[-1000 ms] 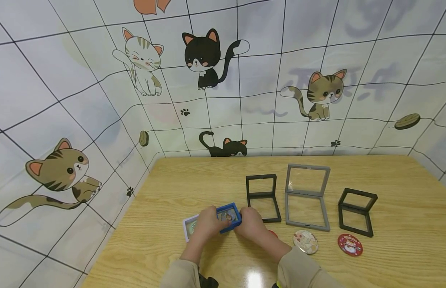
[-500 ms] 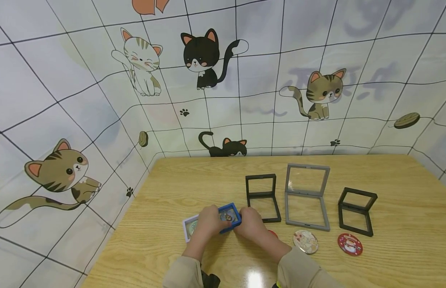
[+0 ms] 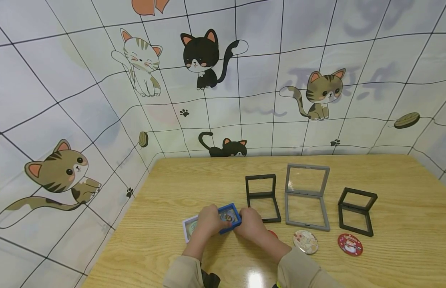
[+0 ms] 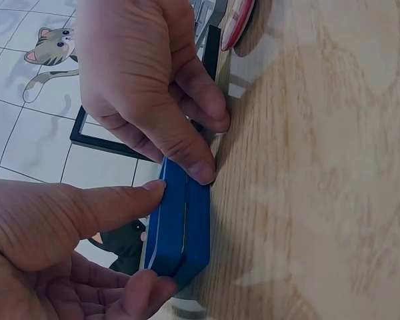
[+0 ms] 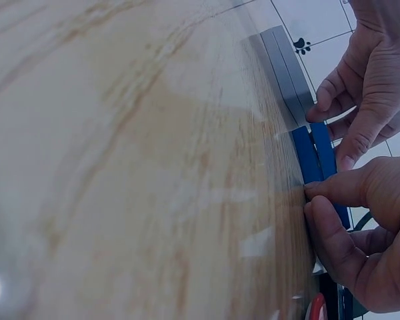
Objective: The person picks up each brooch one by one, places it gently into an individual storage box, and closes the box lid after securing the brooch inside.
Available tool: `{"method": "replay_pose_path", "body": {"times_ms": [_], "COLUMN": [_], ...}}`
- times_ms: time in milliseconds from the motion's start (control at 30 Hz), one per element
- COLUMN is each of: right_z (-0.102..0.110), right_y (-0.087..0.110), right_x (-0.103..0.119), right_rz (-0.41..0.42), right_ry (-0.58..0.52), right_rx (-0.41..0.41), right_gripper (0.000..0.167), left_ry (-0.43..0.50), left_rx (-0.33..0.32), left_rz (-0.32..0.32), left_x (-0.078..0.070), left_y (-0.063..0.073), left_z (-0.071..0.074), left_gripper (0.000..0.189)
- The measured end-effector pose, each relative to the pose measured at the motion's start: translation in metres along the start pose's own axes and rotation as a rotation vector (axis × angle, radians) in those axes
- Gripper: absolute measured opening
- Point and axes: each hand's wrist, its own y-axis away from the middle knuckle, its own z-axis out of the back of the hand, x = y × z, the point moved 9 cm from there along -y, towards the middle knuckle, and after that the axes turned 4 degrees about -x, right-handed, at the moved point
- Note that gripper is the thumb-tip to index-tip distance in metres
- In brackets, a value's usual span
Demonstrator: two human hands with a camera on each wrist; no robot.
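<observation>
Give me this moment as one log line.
left hand grips blue frame | right hand grips its right end | lilac frame alongside

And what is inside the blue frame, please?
A greyish printed piece shows in the blue frame, its picture too small to make out. The left hand covers the left end, so what lies there cannot be seen.

Indoors, room type unclear — cat-print walls (image 3: pixel 259 100), wood-grain table (image 3: pixel 194 176).
</observation>
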Motion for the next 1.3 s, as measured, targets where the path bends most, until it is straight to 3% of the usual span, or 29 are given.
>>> {"method": "replay_pose_path", "body": {"times_ms": [733, 1033, 1300], "right_z": [0.001, 0.003, 0.030], "right_y": [0.002, 0.006, 0.013], "right_x": [0.001, 0.005, 0.009], "right_rz": [0.025, 0.009, 0.014], "right_ry": [-0.010, 0.038, 0.080], "right_rx": [-0.013, -0.001, 0.015], "right_gripper": [0.021, 0.020, 0.017], "left_ry": [-0.004, -0.061, -0.092], "left_rx": [-0.002, -0.019, -0.032], "left_rz": [0.005, 0.008, 0.016], "left_x": [0.002, -0.003, -0.009], "left_y": [-0.001, 0.002, 0.005], "left_z": [-0.003, 0.002, 0.008], "left_gripper": [0.047, 0.044, 0.040]}}
